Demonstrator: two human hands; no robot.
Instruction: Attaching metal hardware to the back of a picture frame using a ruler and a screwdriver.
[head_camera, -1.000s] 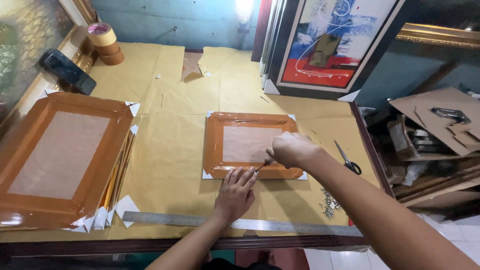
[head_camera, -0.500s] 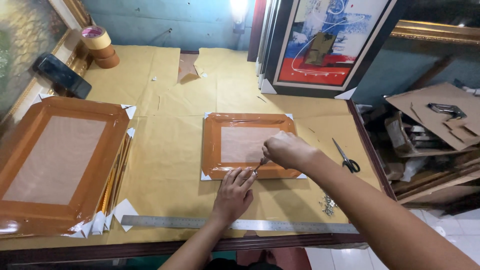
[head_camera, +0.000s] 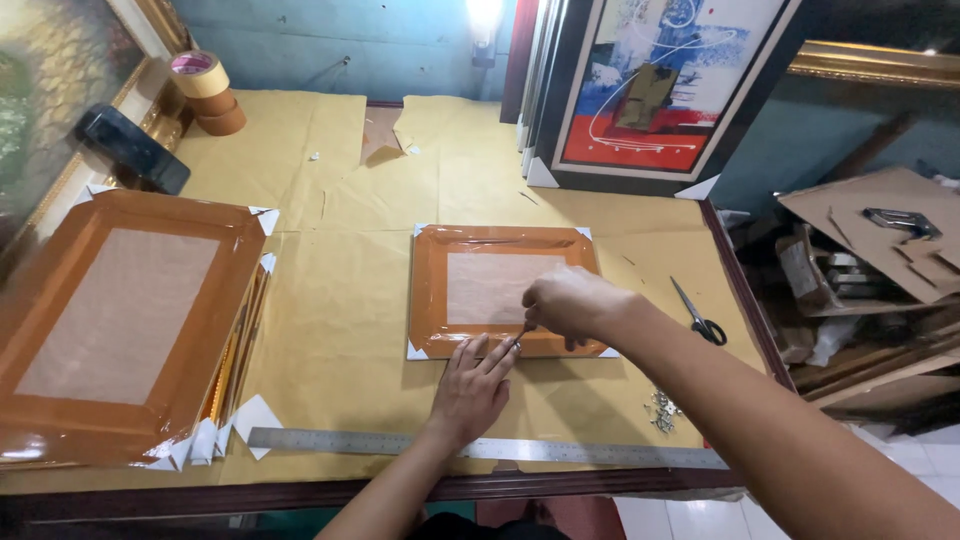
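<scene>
Right hand (head_camera: 572, 303) grip pinches a thin dark pointed tool (head_camera: 522, 331) at the near edge of the small brown-taped rectangular frame back (head_camera: 500, 290) | left hand (head_camera: 473, 385) grip spread flat, fingertips on that edge | frame lies mid-desk (head_camera: 340, 330) | black-handled scissors (head_camera: 697, 314) right of it | long steel ruler (head_camera: 480, 447) nearer us.

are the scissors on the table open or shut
Shut. The scissors lie flat on the paper-covered table, right of the small frame, blades together in one thin line, handles side by side.
</scene>
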